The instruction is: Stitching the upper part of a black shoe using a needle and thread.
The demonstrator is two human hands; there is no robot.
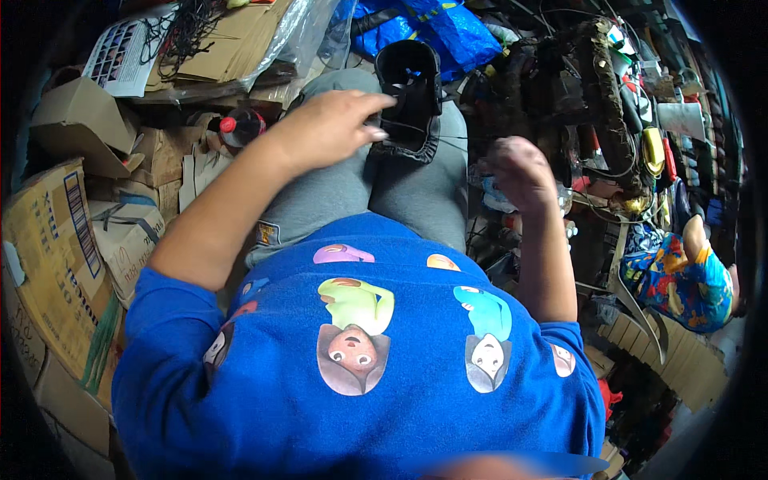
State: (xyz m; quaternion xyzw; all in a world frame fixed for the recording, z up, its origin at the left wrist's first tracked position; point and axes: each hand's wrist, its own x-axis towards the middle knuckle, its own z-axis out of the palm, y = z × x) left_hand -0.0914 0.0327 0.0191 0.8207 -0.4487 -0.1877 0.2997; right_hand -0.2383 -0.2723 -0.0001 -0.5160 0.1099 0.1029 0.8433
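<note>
One black, hollow, soft-edged piece [416, 100] sits toward the far edge of the grey-trousered lap [312, 200]; beside it the bare left hand's [336, 124] grip is parted; the bare right hand [524, 172] curls, its grip I can't tell.

room is open over the lap [320, 192], but a black item [410, 102] lies between left hand [332, 126] and right hand [524, 172].
</note>
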